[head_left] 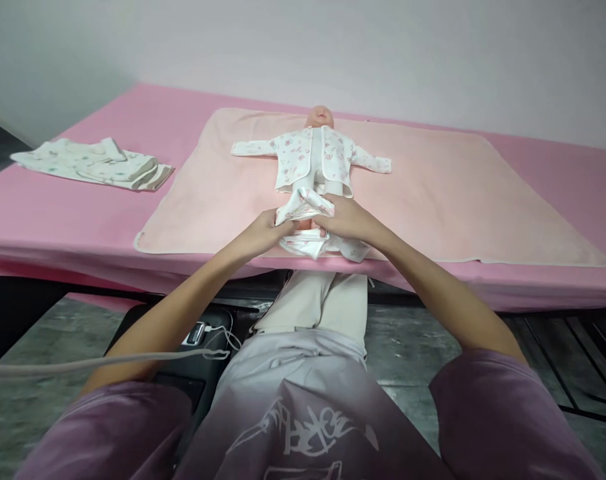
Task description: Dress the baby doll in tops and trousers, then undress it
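My left hand [270, 232] and right hand [347, 217] both have fingers clamped on the white printed garment [307, 199], opening held apart (pinkish print). Garment's at the leg end of the doll [320, 118], my side. Jacket [293, 155] on doll, front parted; peach blanket [427, 180] underneath doll; folded clothes [83, 160] well left of doll.

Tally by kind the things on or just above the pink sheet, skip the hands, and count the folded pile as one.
Doll: 1
Peach blanket: 1
Patterned garments outside the pile (jacket on the doll, bunched garment): 2
Folded cloth pile: 1
Total: 5
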The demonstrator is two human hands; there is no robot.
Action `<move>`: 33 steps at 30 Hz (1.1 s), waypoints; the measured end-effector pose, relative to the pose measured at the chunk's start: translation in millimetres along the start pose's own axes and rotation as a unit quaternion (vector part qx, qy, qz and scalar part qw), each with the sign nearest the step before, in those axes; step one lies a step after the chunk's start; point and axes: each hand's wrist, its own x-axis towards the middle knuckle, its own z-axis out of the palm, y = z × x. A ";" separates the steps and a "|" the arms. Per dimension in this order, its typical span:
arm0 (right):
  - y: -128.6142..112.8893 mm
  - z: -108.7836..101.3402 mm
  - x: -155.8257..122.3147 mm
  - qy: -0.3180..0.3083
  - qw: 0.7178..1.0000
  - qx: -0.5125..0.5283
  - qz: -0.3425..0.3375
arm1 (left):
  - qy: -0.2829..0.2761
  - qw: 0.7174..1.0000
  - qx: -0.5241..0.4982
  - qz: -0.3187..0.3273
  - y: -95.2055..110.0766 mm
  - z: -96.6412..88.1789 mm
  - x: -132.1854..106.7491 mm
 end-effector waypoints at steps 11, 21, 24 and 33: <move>20.4 40.7 25.3 0.031 0.979 -0.198 -0.047 | 0.021 0.995 0.092 -0.039 -25.9 0.7 17.5; 58.3 -28.4 62.7 0.000 0.978 0.082 -0.191 | 0.072 0.972 0.156 0.159 -26.8 -41.3 54.1; 74.0 -39.8 71.2 -0.023 0.970 0.172 -0.172 | 0.035 0.958 0.223 0.178 -12.3 -49.7 55.9; 91.9 -28.2 74.5 -0.086 0.928 0.348 -0.099 | -0.217 0.971 0.043 0.091 41.6 -20.8 143.0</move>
